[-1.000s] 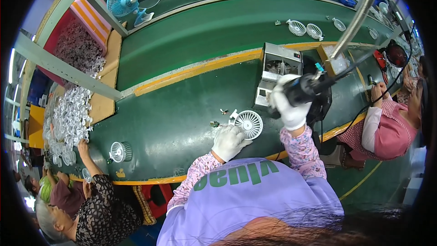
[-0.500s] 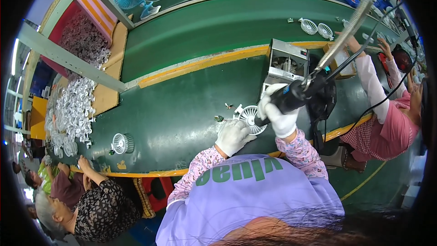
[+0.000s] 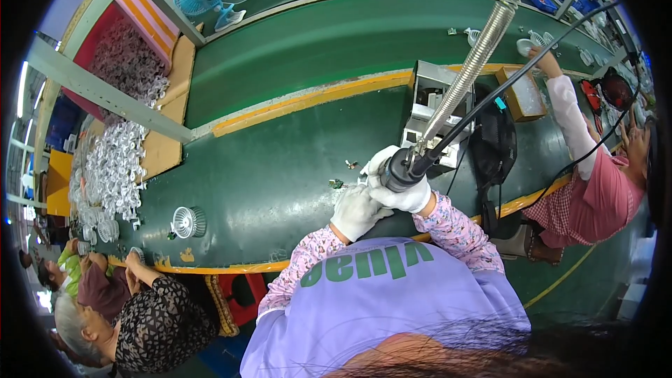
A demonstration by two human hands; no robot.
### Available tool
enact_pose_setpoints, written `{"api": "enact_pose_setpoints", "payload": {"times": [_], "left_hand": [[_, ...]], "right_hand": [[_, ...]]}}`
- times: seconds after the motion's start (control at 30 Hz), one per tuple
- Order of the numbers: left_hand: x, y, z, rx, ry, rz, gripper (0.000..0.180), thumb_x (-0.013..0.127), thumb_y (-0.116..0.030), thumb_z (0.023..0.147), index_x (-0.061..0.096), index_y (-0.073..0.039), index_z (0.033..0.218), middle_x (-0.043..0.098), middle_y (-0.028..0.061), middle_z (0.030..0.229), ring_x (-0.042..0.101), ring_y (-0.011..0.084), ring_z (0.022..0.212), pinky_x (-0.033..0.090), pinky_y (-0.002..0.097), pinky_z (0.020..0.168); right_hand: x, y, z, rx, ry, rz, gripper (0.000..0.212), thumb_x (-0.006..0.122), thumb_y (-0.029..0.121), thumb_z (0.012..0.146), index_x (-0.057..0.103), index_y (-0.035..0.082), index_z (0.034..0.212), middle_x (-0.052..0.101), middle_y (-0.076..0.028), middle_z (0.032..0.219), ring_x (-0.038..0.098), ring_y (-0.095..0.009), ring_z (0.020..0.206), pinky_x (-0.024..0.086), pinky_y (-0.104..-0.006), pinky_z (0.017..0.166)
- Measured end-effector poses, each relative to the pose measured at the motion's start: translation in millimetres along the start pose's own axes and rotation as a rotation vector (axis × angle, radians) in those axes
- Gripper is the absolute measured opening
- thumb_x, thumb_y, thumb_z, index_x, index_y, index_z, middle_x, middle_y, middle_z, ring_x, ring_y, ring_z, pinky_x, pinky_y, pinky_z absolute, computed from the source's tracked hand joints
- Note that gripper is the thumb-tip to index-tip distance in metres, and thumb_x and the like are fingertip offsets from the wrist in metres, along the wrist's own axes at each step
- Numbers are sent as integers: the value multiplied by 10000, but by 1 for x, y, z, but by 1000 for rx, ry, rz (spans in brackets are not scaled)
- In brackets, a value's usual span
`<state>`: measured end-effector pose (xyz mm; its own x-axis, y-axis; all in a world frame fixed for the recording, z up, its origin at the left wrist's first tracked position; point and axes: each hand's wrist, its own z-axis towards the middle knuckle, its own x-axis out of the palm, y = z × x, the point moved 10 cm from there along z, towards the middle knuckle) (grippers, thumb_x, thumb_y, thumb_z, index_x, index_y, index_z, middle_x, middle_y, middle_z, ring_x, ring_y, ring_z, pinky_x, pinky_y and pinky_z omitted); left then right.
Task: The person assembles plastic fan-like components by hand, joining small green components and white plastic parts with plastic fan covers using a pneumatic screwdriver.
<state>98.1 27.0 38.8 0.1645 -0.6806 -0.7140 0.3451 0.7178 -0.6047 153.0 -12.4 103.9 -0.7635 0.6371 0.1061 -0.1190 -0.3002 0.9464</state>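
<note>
My right hand (image 3: 399, 192), in a white glove, is wrapped round a black electric screwdriver (image 3: 406, 170), which stands close to upright and hangs from a coiled metal spring (image 3: 474, 56). Beside it lies my gloved left hand (image 3: 357, 211), fingers curled at a round, slotted white plastic part on the bench. Both hands cover almost all of that part, and the screwdriver's tip is hidden. Just beyond my left hand are a small green circuit board (image 3: 336, 183) and some tiny loose pieces (image 3: 351, 164).
A metal machine (image 3: 437, 98) stands beyond my right hand, with a black bag (image 3: 493, 143) beside it. Another slotted white part (image 3: 189, 222) sits at left, near piled clear parts (image 3: 115, 168). Co-workers sit on both sides; one reaches over the green conveyor (image 3: 315, 42).
My right hand has brought the screwdriver left and more upright over the white part, stretching the spring. My left hand has barely moved. The right-hand co-worker's hand now touches a white part on the conveyor.
</note>
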Motion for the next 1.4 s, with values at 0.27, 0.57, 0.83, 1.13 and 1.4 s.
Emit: {"api": "enact_pose_setpoints", "payload": {"times": [0.27,0.57,0.83,1.13,1.4], "left_hand": [[-84,17,20,-82,-338,227,283,751,-114,646,629,-59,894,611,139,947,584,306,847,490,369,723],[-7,-16,1,35,134,46,224,682,-306,719,637,-116,829,603,58,826,610,219,731,492,349,635],[7,-3,0,61,208,137,233,694,-299,688,635,-74,692,565,90,755,569,275,765,455,403,690],[8,-2,-2,69,184,141,242,697,-303,681,639,-69,657,554,98,732,569,286,741,456,405,668],[5,1,-4,55,133,100,231,713,-288,678,641,-68,663,560,92,729,570,287,723,456,408,650]], "right_hand": [[-69,86,-17,-412,-399,142,425,568,-96,719,443,18,1109,540,-54,699,531,-127,564,452,-228,507],[-115,60,-35,-332,-739,-89,310,670,-99,693,557,13,960,587,-25,824,572,-81,705,471,-224,641],[-69,3,-11,-44,-575,101,279,656,-89,721,564,14,963,574,2,705,549,-58,606,444,-200,552],[-44,-18,-2,7,-343,-14,294,611,-114,688,530,12,941,550,-44,764,558,-108,638,460,-233,563],[-50,-20,-12,18,-423,63,366,603,-98,698,508,28,1028,547,-54,789,556,-133,628,465,-266,555]]}}
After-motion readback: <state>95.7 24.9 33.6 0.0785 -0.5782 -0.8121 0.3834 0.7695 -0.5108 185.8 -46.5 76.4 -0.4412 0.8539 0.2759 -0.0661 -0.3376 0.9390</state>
